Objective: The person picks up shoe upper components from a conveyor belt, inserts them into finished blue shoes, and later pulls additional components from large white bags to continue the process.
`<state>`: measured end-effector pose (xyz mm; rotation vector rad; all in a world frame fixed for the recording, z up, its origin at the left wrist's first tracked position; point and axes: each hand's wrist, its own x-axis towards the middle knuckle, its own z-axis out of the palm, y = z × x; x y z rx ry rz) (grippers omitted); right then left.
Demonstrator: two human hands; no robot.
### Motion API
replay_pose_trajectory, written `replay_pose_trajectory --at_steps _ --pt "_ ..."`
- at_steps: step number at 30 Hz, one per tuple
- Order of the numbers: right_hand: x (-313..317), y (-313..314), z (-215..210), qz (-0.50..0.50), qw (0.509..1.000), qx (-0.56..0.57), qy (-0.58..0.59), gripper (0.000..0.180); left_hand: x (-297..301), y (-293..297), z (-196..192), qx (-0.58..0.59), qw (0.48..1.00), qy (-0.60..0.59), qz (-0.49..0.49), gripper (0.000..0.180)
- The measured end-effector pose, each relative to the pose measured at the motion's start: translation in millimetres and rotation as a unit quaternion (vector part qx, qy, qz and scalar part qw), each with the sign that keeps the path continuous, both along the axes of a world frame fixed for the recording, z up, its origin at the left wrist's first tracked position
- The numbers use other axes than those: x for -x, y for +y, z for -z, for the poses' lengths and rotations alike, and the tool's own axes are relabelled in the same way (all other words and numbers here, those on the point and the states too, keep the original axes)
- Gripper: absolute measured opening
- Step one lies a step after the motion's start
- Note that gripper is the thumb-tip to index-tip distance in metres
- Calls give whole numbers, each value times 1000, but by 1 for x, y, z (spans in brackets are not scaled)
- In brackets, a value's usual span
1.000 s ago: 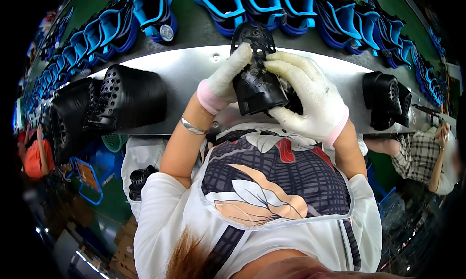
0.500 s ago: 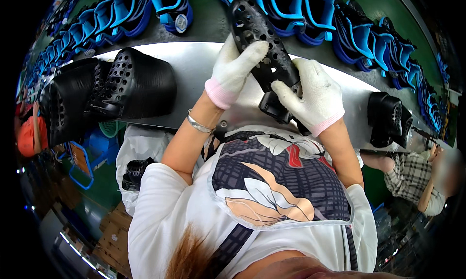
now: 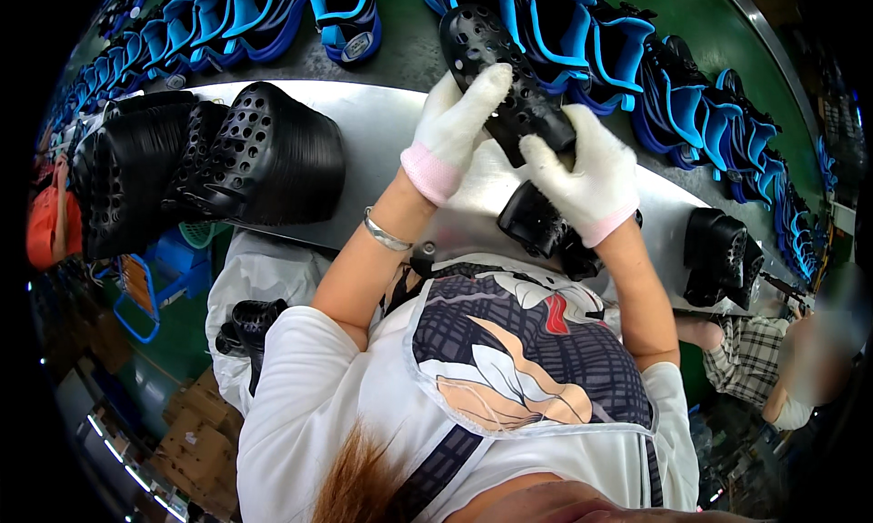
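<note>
Over the metal table (image 3: 391,114) I hold up a black clog (image 3: 496,55) with round holes, slanting from upper left to lower right. My left hand (image 3: 455,127), in a white glove with a pink cuff, grips its left side, the thumb lying across it. The gloved right hand (image 3: 591,173) is closed on its lower right end, with the thumb underneath. Just below that hand, black clog-like pieces (image 3: 532,218) rest on the table, partly hidden by my right hand and forearm.
Nested black perforated clogs (image 3: 282,159) stand at the table's left. A smaller black stack (image 3: 718,259) is at the right. Blue-and-black shoes (image 3: 555,32) line the far side in a curved row. Another person (image 3: 755,359) sits at the lower right.
The held clog sits slightly lower and further right in view, turned a little. Black pieces below my right hand show more clearly. The whole view has shifted slightly.
</note>
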<state>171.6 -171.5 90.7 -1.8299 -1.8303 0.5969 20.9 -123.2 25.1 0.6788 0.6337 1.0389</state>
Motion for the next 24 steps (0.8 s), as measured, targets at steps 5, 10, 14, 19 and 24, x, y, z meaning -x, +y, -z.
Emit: replay_pose_trajectory --at_steps 5,10,14,19,24 --pt "-21 42 -20 -63 991 69 -92 38 13 16 10 -118 921 358 -98 34" --pt "-31 104 -41 -133 973 105 -156 47 13 29 20 -290 839 441 -136 34" --pt "-17 145 -51 -146 945 165 -240 51 6 37 35 -356 784 495 -117 43" --pt "10 178 3 -138 932 65 -329 58 1 46 35 -324 751 571 -72 38" --pt "47 208 38 -96 929 187 -304 51 0 71 29 -291 711 637 69 33"
